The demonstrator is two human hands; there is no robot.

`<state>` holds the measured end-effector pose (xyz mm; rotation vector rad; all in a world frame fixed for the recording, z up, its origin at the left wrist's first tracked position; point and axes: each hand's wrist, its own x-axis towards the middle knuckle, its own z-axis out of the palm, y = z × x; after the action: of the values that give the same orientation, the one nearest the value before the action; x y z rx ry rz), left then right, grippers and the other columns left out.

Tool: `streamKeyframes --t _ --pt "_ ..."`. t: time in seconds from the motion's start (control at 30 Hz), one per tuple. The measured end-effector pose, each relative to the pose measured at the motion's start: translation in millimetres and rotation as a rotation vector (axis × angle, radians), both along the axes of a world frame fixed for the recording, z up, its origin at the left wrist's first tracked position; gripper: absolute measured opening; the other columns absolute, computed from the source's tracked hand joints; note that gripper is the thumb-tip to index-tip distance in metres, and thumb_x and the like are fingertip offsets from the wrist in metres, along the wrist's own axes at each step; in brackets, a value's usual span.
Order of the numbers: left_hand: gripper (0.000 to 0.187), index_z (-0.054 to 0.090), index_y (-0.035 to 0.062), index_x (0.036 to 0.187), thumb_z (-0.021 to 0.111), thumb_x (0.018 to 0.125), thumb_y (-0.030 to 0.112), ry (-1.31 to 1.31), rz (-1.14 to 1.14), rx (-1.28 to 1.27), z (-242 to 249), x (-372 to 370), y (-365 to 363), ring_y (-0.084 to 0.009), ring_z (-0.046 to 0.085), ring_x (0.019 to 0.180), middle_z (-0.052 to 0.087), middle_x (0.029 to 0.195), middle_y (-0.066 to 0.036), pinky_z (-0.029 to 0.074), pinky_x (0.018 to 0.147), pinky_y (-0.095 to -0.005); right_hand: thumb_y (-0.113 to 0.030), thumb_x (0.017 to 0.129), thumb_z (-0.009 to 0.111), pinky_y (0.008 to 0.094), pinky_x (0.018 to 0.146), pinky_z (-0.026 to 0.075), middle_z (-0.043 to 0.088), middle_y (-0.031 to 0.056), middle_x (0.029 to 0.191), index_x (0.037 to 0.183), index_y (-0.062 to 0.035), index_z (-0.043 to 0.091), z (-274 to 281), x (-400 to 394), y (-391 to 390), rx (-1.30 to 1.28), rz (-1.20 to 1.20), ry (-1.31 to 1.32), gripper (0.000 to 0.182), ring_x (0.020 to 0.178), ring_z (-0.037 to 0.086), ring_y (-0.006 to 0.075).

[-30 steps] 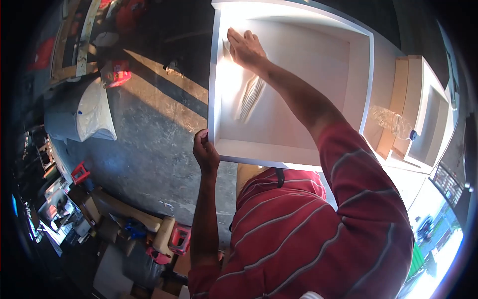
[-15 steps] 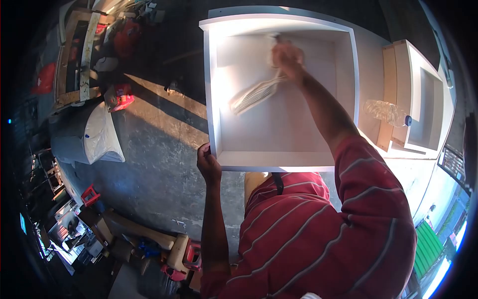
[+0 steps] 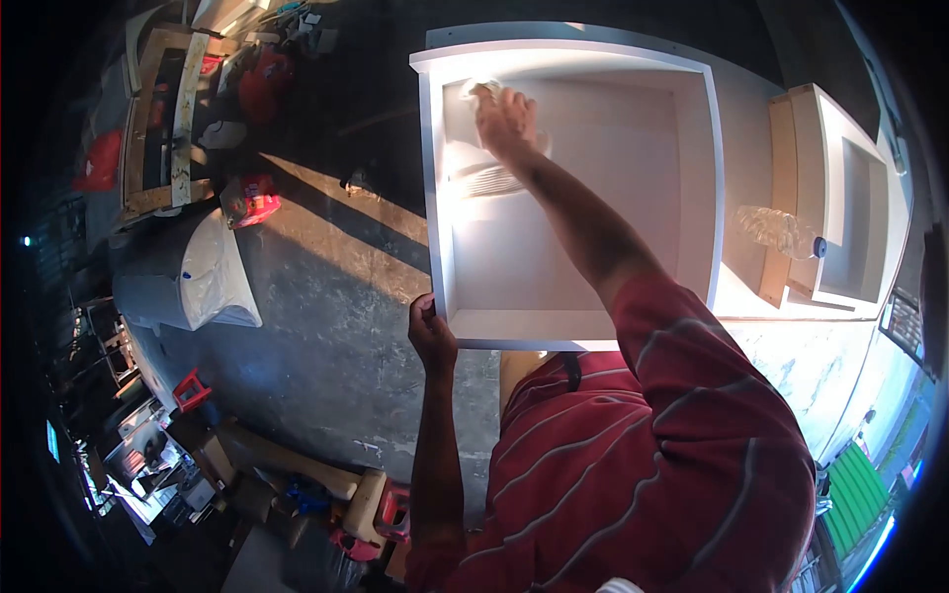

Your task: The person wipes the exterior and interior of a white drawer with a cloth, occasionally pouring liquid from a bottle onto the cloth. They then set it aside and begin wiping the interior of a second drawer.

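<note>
A shallow white box with raised sides stands in front of my body. My left hand grips its near left corner, fingers curled round the outer edge. Inside, near the far left corner, my right hand presses a pale cloth against the inner surface. A striped, light-coloured part of cloth trails below that hand over the bottom of the box.
To the right lie a clear plastic bottle with a dark cap and a second white box. A red packet, a covered grey-white object and a wooden frame are at the left. A red stool stands lower left.
My right hand has moved left with the cloth, towards the far left corner. My left hand still holds the box corner. The whole view has shifted slightly.
</note>
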<state>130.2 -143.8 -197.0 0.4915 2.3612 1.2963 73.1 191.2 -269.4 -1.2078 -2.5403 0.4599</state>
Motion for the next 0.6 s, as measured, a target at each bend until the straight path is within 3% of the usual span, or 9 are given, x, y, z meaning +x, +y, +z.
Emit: streamKeyframes --t 0.03,0.13,0.3,0.37,0.4,0.53,0.6 --pt "0.032 0.052 -0.0063 0.107 0.035 0.082 0.002 -0.007 0.005 0.013 -5 0 -3 -0.0237 0.060 0.095 0.060 0.102 -0.016 0.046 0.088 -0.0348 -0.022 0.094 0.039 0.0404 0.089 0.032 0.053 0.0131 0.105 0.124 -0.0192 0.054 12 -11 0 -0.044 0.047 -0.107 0.034 0.102 0.050 0.0258" --pt "0.034 0.053 -0.0059 0.106 0.036 0.077 -0.005 0.015 0.023 0.029 -6 -2 -3 -0.0225 0.062 0.092 0.061 0.099 -0.015 0.048 0.085 -0.0327 -0.022 0.094 0.040 0.0393 0.088 0.032 0.053 0.0123 0.104 0.122 -0.0190 0.056 15 -33 2 -0.045 0.182 -0.132 0.033 0.101 0.050 0.0253" --pt "0.031 0.055 -0.0060 0.105 0.038 0.079 -0.005 0.020 0.037 0.004 -10 -2 -7 -0.0215 0.063 0.089 0.063 0.097 -0.015 0.049 0.082 -0.0321 -0.020 0.090 0.047 0.0404 0.088 0.033 0.054 0.0128 0.104 0.121 -0.0168 0.056 15 -12 -14 -0.021 0.318 -0.103 0.032 0.102 0.051 0.0258" --pt "0.031 0.055 -0.0061 0.105 0.038 0.079 -0.005 0.026 0.037 0.004 -11 -3 -6 -0.0215 0.063 0.089 0.063 0.096 -0.015 0.049 0.082 -0.0321 -0.026 0.088 0.054 0.0420 0.087 0.036 0.055 0.0131 0.103 0.118 -0.0118 0.055 9 17 -38 0.094 0.474 -0.127 0.033 0.101 0.052 0.0263" --pt "0.031 0.055 -0.0062 0.105 0.038 0.079 -0.005 0.017 0.046 0.004 -13 -3 -7 -0.0214 0.063 0.089 0.063 0.097 -0.015 0.049 0.082 -0.0321 -0.027 0.087 0.056 0.0421 0.084 0.039 0.055 0.0133 0.102 0.117 -0.0108 0.055 15 33 -52 0.021 0.582 -0.128 0.034 0.098 0.054 0.0270" --pt "0.031 0.054 -0.0068 0.105 0.037 0.080 -0.004 -0.013 0.067 0.026 -11 -1 -7 -0.0214 0.062 0.092 0.062 0.098 -0.015 0.048 0.084 -0.0322 -0.027 0.089 0.053 0.0362 0.080 0.042 0.055 0.0082 0.096 0.114 -0.0243 0.061 11 92 -100 0.012 0.879 -0.029 0.026 0.091 0.053 0.0231" --pt "0.031 0.054 -0.0071 0.105 0.036 0.080 -0.004 -0.031 0.064 0.026 -8 0 -6 -0.0215 0.062 0.093 0.062 0.099 -0.015 0.048 0.085 -0.0324 -0.029 0.089 0.053 0.0355 0.079 0.041 0.055 0.0055 0.094 0.112 -0.0213 0.062 18 83 -88 0.011 0.895 -0.032 0.026 0.088 0.053 0.0210"
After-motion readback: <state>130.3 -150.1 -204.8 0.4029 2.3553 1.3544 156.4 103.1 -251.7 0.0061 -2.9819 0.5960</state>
